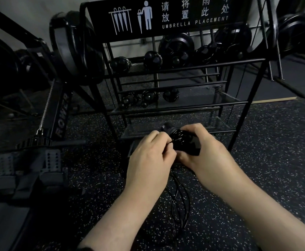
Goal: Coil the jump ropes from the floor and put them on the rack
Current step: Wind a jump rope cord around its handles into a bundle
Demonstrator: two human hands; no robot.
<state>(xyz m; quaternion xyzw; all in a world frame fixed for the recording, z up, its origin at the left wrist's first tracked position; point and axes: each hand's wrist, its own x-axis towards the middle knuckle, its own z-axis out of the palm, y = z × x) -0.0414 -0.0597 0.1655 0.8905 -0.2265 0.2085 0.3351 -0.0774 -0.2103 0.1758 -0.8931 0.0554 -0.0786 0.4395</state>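
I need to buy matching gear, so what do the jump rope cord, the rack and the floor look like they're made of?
Jump rope cord: thin, glossy black, probably plastic-coated; it catches highlights. Rack: black painted metal rods, by the look of its thin straight bars with a dull sheen. Floor: matte black with pale flecks, likely rubber gym flooring.

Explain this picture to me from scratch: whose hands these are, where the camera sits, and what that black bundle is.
No machine here: a person wears the camera on their head, looking down at their own hands. The left hand pinches a thin black cord; the right hand grips a black jump rope bundle, partly coiled. Loose cord still hangs toward the speckled dark rubber floor. Ahead stands a black metal rack signed "Umbrella Placement", already holding other black coiled bundles.
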